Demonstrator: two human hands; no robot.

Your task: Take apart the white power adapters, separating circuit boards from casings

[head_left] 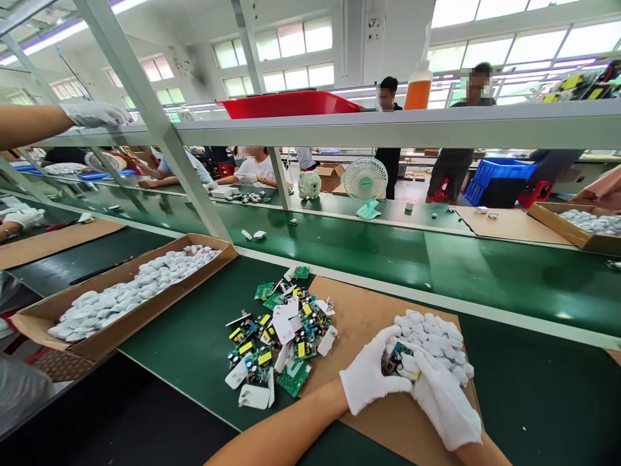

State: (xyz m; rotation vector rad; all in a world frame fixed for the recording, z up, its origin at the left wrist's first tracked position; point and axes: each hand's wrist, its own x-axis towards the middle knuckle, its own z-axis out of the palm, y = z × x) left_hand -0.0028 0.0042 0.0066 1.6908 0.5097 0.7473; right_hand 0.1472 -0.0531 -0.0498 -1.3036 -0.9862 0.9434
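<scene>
Both hands wear white gloves and meet over a sheet of brown cardboard (354, 310). My left hand (371, 375) is closed around the left side of a small green circuit board (400, 356) with a yellow component. From the other side my right hand (444, 398) closes on the same board and a white plastic part against it; the fingers hide much of both. Just beyond the hands lies a pile of white rounded pieces (431, 336). To the left is a heap of circuit boards (295, 375) mixed with white plug covers (284, 323).
A long cardboard box (111, 343) of white pieces lies at left. Beyond the work surface runs a green conveyor belt (349, 246) with a small fan (365, 184) past it. A metal shelf (339, 134) carries a red tray (291, 103). A co-worker's gloved hand (97, 115) rests on it.
</scene>
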